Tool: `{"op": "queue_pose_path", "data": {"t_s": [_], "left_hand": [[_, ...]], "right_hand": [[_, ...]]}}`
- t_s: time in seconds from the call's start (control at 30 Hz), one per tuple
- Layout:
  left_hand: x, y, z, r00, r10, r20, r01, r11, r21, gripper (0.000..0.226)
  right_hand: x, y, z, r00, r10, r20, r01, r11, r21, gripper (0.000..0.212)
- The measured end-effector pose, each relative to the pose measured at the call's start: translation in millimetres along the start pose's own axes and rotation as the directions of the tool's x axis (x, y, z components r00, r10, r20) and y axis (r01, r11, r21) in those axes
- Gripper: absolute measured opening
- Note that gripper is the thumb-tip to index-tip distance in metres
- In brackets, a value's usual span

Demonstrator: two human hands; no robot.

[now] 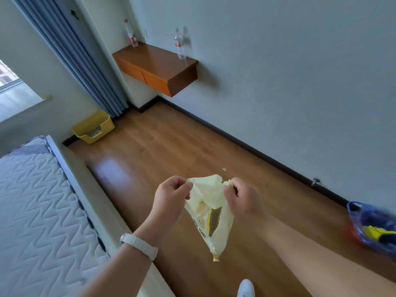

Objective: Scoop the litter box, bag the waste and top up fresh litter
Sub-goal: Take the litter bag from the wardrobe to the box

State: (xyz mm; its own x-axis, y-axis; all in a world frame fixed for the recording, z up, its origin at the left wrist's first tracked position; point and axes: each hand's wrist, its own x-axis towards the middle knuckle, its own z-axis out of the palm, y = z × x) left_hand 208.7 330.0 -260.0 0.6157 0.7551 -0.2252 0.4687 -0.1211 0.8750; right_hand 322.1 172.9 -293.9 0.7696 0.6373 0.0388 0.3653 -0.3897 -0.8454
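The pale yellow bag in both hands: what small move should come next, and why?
Probably pull the hands apart to open the top. The left hand and right hand each pinch the top edge of the pale yellow bag, and the yellow litter box sits far across the floor.

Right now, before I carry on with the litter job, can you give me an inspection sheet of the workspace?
Surface: wooden floor, glossy, with a glare patch beside the bed.
Job's things: pale yellow bag held in the air above the floor; yellow litter box on the floor in the far corner by the curtain, well away from the hands. No scoop seen.
Clutter: pale scrap on the floor beyond the bag; blurred blue bag at the right edge.
Grippers: left hand and right hand each pinch the bag's top edge, on opposite sides.
Cables: nothing seen.
Surroundings: mattress on the left; wall shelf carrying a red-capped bottle and a clear bottle; white shoe at the bottom.
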Motion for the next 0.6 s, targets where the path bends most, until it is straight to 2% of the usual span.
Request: {"op": "queue_pose_path", "data": {"t_s": [0.1, 0.27, 0.6], "left_hand": [[17.8, 11.2, -3.6, 0.999, -0.035, -0.028, 0.032, 0.994, -0.105, 0.013], [54.6, 17.7, -12.7, 0.997, -0.051, -0.061, 0.041, 0.987, -0.156, 0.011], [195.3, -1.0, -66.5, 0.997, -0.082, -0.001, 0.082, 0.988, -0.128, 0.015]], "right_hand": [[26.5, -13.7, -7.4, 0.999, -0.050, 0.003, 0.050, 0.999, 0.020, 0.037], [70.8, -24.7, -3.3, 0.998, -0.065, -0.002, 0.065, 0.998, -0.019, 0.037], [191.0, -34.1, 80.4, 0.999, -0.007, 0.044, 0.013, 0.992, -0.125, 0.038]]}}
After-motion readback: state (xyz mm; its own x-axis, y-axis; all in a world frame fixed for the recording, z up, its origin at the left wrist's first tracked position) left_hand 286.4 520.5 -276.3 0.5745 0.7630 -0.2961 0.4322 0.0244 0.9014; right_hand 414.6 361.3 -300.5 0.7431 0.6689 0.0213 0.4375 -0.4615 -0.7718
